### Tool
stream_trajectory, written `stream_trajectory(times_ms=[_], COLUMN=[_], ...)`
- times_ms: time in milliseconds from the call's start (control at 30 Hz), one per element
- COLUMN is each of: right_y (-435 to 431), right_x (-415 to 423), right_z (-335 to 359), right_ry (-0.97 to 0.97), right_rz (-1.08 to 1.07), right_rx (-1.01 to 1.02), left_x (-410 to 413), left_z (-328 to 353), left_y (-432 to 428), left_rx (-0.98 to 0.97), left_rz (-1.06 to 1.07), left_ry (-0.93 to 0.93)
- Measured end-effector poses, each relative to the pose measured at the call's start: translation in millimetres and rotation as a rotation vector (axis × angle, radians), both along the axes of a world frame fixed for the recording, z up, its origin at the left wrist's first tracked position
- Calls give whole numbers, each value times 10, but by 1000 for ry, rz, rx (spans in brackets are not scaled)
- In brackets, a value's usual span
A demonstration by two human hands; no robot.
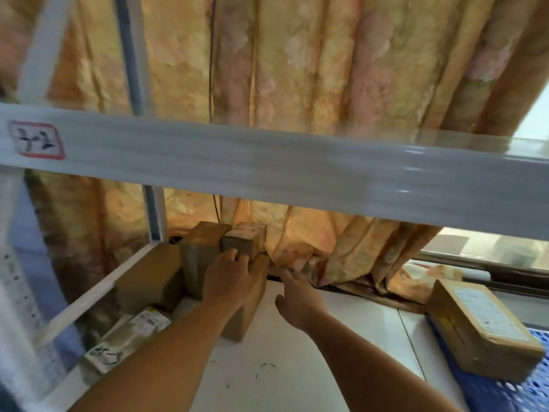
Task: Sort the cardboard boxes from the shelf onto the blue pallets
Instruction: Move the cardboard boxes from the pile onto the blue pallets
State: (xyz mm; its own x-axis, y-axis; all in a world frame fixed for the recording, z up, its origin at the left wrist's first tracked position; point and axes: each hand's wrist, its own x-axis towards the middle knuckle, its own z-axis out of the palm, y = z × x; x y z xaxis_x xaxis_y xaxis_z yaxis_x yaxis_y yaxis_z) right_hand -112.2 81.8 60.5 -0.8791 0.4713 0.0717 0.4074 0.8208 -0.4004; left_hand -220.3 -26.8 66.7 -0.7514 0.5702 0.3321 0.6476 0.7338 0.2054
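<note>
Several brown cardboard boxes sit on the lower white shelf (282, 367) under the grey shelf beam (267, 168). My left hand (228, 275) lies flat on top of an upright box (246, 310), fingers reaching toward a small taped box (240, 240) behind it. Just to the right of that upright box, my right hand (297, 298) hovers with its fingers spread, holding nothing. Another cardboard box with a white label (478, 328) rests on the blue pallet (511, 394) at the lower right.
More boxes (148, 281) stand at the left by the white shelf post (156, 212), one flat with a label (127, 337). A floral orange curtain (297, 69) hangs behind the shelf. A window (490, 248) shows at the right.
</note>
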Motion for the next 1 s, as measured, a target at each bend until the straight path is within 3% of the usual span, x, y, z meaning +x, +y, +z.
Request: stream_trajectory(times_ms=[200, 567, 833, 1000], right_y=[-376, -497, -396, -410], right_x=[-541, -1178, -1392, -1413], right_z=[20, 71, -9, -4], right_ry=[85, -63, -88, -63], right_rz=[-96, -56, -121, -171], right_rx=[18, 299, 246, 183], left_x=[-392, -843, -1055, -1104], left_z=[-106, -142, -277, -186], left_y=[-378, -420, -347, -279], left_rx=[31, 30, -38, -55], left_rz=[-13, -33, -16, -38], left_ry=[-71, -74, -120, -42])
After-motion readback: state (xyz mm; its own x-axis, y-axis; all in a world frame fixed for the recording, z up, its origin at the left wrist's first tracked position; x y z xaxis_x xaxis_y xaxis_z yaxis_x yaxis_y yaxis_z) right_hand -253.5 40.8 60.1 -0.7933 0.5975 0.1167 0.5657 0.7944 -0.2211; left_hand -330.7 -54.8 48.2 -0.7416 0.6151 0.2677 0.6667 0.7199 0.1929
